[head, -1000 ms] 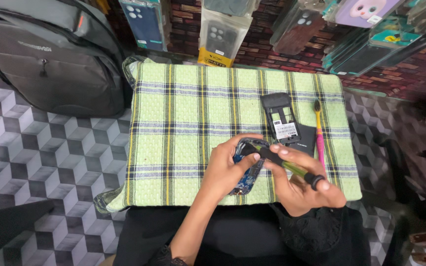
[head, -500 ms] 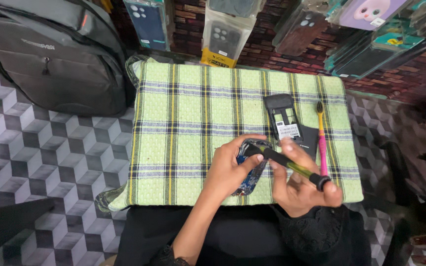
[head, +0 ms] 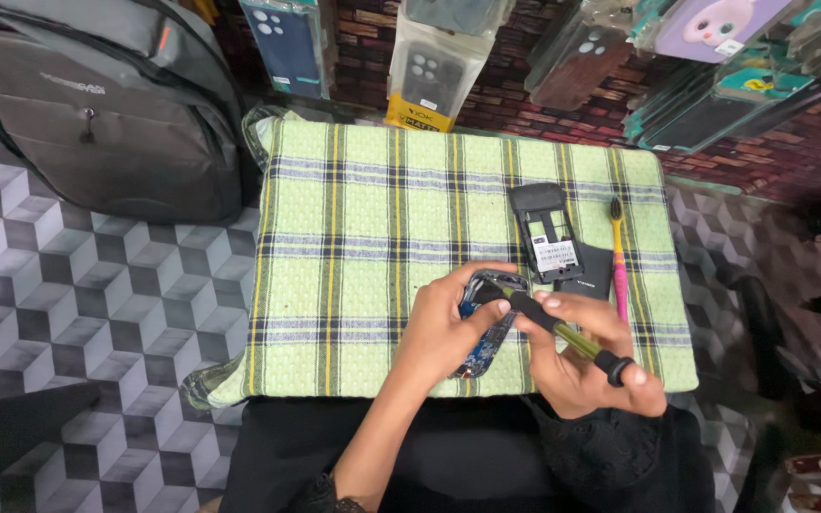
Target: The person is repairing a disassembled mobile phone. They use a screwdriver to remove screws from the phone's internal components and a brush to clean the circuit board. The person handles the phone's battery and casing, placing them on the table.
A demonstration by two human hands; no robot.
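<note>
My left hand (head: 444, 328) grips a small opened phone body (head: 486, 328) with its blue circuit board showing, held on the green plaid cloth (head: 353, 218). My right hand (head: 586, 361) holds a screwdriver (head: 563, 332) with a yellow-green shaft and black cap, its tip pressed onto the upper end of the phone body. Just beyond my hands a black phone shell (head: 545, 233) with a white label lies flat. A black flat cover (head: 593, 275) sits beside it, and a pink and yellow toothbrush (head: 619, 252) lies to its right.
A grey backpack (head: 97, 114) stands on the patterned tile floor (head: 87, 313) at the left. Packaged phone cases (head: 439, 57) hang along a brick wall at the back. The cloth covers a small table; my dark-clothed lap is under its near edge.
The hands, the phone body and the screwdriver keep almost the same place; the view has shifted slightly downward. The parts on the cloth have not moved.
</note>
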